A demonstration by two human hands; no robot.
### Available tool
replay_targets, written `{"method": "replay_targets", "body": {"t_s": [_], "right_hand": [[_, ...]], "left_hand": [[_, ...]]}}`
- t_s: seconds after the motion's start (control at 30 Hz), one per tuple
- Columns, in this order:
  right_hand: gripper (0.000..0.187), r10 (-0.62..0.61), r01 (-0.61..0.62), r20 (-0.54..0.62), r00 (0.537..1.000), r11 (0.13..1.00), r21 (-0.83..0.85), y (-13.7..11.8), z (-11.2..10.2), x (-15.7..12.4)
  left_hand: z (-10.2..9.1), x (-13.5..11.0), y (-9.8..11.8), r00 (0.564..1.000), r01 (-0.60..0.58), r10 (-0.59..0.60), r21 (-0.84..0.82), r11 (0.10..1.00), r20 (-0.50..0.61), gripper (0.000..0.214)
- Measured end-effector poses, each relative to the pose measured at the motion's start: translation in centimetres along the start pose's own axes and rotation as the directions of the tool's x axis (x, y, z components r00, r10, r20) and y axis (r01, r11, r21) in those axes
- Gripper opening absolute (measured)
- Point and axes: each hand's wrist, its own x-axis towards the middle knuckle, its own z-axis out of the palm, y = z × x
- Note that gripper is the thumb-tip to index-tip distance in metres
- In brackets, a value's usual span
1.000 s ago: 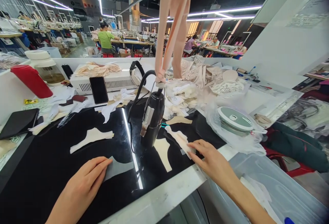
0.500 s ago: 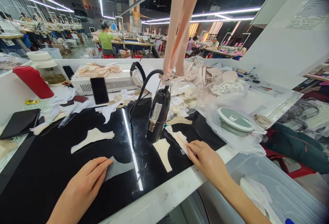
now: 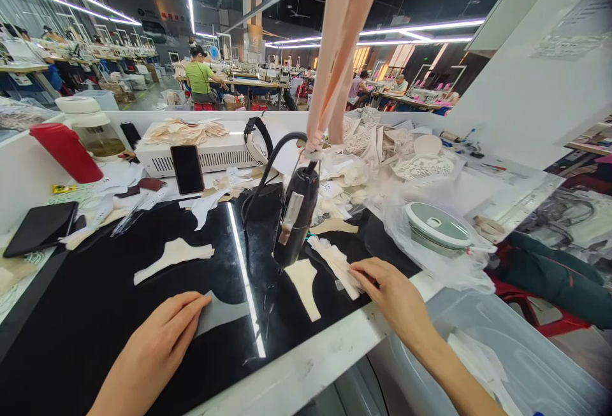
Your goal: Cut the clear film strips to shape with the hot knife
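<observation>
My left hand (image 3: pixel 160 336) pinches the left end of a grey curved sheet (image 3: pixel 222 317), which lies on the black work surface (image 3: pixel 95 314). Thumb and fingertips of my right hand (image 3: pixel 394 292) are closed on the near edge of a bundle of thin pale fabric pieces (image 3: pixel 337 263). Between the hands lies a cream cut piece (image 3: pixel 304 285), and farther left is a white curved piece (image 3: pixel 173 257). Above the cream piece hangs a black handheld tool (image 3: pixel 296 212) with a cable, tied to pink fabric strips (image 3: pixel 342 53).
At the back are a white vented box (image 3: pixel 217 155), a phone (image 3: pixel 187 169) and a red bottle (image 3: pixel 67 151). A green-lidded container (image 3: pixel 440 225) sits in plastic on the right, above a translucent bin (image 3: pixel 516 346). Fabric scraps (image 3: pixel 377 142) pile up behind the tool.
My right hand has shifted slightly right and towards me along the fabric bundle, whose layers now look more fanned out. My left hand stays on the grey sheet.
</observation>
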Motion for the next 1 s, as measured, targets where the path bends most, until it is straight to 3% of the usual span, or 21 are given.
{"method": "replay_targets", "body": {"t_s": [0.53,0.83,1.0], "right_hand": [[0.035,0.192,-0.177,-0.005,0.981,0.914,0.365,-0.3,-1.6,2.6],[0.038,0.122,-0.128,0.042,0.992,0.896,0.425,-0.6,-2.7,3.7],[0.041,0.123,-0.113,0.006,0.992,0.886,0.449,-0.6,-4.1,4.8]], "left_hand": [[0.2,-0.1,-0.1,1.0,0.023,-0.023,-0.009,1.0,-0.012,0.042],[0.4,0.0,0.0,1.0,0.021,-0.021,-0.015,1.0,-0.019,0.042],[0.3,0.1,0.2,0.999,0.01,-0.011,-0.015,1.0,-0.044,0.042]]}}
